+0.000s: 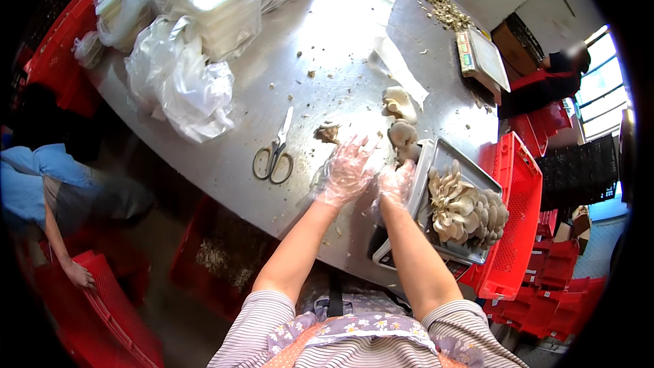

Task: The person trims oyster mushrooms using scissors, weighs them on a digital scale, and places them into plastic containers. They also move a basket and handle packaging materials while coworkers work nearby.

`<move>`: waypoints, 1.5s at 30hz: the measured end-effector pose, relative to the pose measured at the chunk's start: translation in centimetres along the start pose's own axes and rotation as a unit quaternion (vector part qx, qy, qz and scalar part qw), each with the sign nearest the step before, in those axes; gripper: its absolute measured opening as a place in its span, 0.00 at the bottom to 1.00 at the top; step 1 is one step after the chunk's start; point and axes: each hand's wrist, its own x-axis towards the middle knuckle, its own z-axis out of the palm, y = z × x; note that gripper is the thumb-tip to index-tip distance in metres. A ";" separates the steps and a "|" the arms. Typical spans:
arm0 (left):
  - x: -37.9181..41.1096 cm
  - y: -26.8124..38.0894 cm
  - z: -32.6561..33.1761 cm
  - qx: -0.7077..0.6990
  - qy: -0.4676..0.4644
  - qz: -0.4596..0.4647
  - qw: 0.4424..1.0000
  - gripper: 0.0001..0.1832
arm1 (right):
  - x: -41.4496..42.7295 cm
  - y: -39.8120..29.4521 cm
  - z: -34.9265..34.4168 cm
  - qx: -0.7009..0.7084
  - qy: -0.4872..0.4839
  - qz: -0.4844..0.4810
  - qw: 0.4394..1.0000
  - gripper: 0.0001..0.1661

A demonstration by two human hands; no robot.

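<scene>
Both my hands wear clear plastic gloves over the metal table (230, 163). My left hand (349, 171) lies palm down with spread fingers and holds nothing, just below a small brown mushroom piece (328, 132). My right hand (397, 183) is at the lower end of a row of oyster mushrooms (403, 134), beside the scale; whether its fingers grip one cannot be told. A pair of scissors (276, 156) lies to the left, blades pointing away. Right of my hands, a big oyster mushroom cluster (462, 209) sits in a metal tray (447, 151) on a scale.
Plastic bags (179, 82) cover packed trays at the upper left. A second scale (483, 59) and mushroom scraps (444, 7) are at the upper right. A red crate (523, 214) stands beyond the tray. At left, a co-worker's hand (79, 273) touches another red crate (115, 301). Another person stands far right.
</scene>
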 end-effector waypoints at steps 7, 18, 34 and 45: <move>8.5 -2.9 4.4 0.095 -0.169 0.030 0.981 0.22 | 1.8 -2.3 1.4 0.042 -0.088 -0.106 0.990 0.25; 0.6 1.2 -2.6 0.009 -0.155 0.070 0.985 0.13 | -7.5 -1.0 -9.7 0.129 -0.202 -0.122 0.963 0.25; -2.1 5.7 -3.6 0.135 -0.242 0.011 0.961 0.09 | -9.8 -0.1 -14.9 0.212 -0.251 -0.156 0.932 0.26; -5.1 -0.4 -4.4 0.019 -0.091 0.023 0.995 0.12 | -9.2 1.4 1.1 0.131 -0.124 -0.325 0.929 0.24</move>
